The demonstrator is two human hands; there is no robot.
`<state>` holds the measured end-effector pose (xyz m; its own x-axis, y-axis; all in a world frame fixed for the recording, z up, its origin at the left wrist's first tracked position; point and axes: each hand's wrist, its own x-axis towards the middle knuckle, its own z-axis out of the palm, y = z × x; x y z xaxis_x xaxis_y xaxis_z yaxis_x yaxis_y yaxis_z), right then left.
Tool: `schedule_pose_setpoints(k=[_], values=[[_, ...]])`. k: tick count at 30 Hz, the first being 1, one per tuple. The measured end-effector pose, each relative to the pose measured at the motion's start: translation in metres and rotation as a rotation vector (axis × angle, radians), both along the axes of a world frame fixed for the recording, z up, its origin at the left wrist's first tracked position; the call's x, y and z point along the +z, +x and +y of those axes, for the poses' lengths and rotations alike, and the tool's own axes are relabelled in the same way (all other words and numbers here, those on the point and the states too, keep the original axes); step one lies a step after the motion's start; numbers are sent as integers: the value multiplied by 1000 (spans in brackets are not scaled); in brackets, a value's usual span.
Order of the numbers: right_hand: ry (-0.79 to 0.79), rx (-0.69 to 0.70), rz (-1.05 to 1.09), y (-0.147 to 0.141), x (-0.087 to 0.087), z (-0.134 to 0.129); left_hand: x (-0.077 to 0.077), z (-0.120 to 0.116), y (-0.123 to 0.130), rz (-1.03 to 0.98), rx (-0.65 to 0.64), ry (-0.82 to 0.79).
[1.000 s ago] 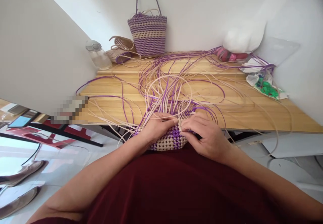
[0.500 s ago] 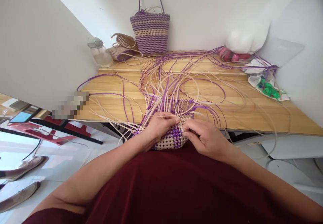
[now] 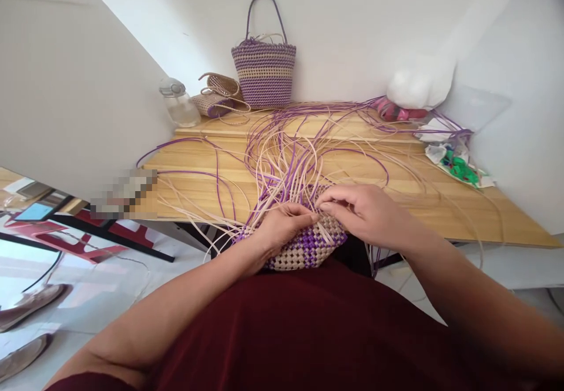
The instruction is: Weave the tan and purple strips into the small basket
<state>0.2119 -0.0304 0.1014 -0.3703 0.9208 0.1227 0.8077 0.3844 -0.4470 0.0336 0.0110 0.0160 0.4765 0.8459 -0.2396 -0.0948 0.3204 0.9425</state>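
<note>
A partly woven beige and purple piece (image 3: pixel 304 250) rests at the table's front edge, against my dark red shirt. Long loose beige and purple strands (image 3: pixel 282 156) fan out from it over the table. My left hand (image 3: pixel 291 220) is closed at the upper left of the weave, thumb and fingers pinched on its edge and strands. Just to the right, my right hand (image 3: pixel 352 209) pinches at the upper edge of the weave, its fingertips close to the left thumb. What lies between the right fingertips is too small to make out.
Behind stand a finished purple and beige handbag (image 3: pixel 264 73), small woven pieces (image 3: pixel 215 103) and a clear bottle (image 3: pixel 180 106). A white bag (image 3: pixel 414 88) and green material (image 3: pixel 460 167) lie at the right. Shoes (image 3: pixel 30 308) show on the floor at left.
My right hand has lifted slightly and turned over the weave's upper edge, showing more of the woven right side. The large beige loop above the weave is gone. The view has shifted slightly.
</note>
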Motion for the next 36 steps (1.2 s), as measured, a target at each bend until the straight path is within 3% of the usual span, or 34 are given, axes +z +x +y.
schedule_pose_setpoints(k=[4,9,11,15,18,22,26,28,32,36], values=[[-64,-1,-100,-6,-9,25,-2,-1,-1,-17,22,64],[-183,-49,-12,-12,-13,33,1,-3,0,22,30,95],[-88,-87,32,-9,-9,44,1,-5,1,25,33,87],[243,-379,-76,9,-7,88,-4,-5,5,48,17,76],[250,-374,-143,20,-15,113,-7,-2,5,56,12,133],[199,-296,-181,23,-17,104,-5,-1,0,76,-9,217],[146,-143,-108,17,9,76,-3,1,-1,139,8,203],[88,37,-51,12,28,65,-4,2,0,138,11,216],[-182,392,133,2,72,53,-7,5,2,133,4,208],[-257,366,487,-3,123,63,-8,7,2,122,-17,220]])
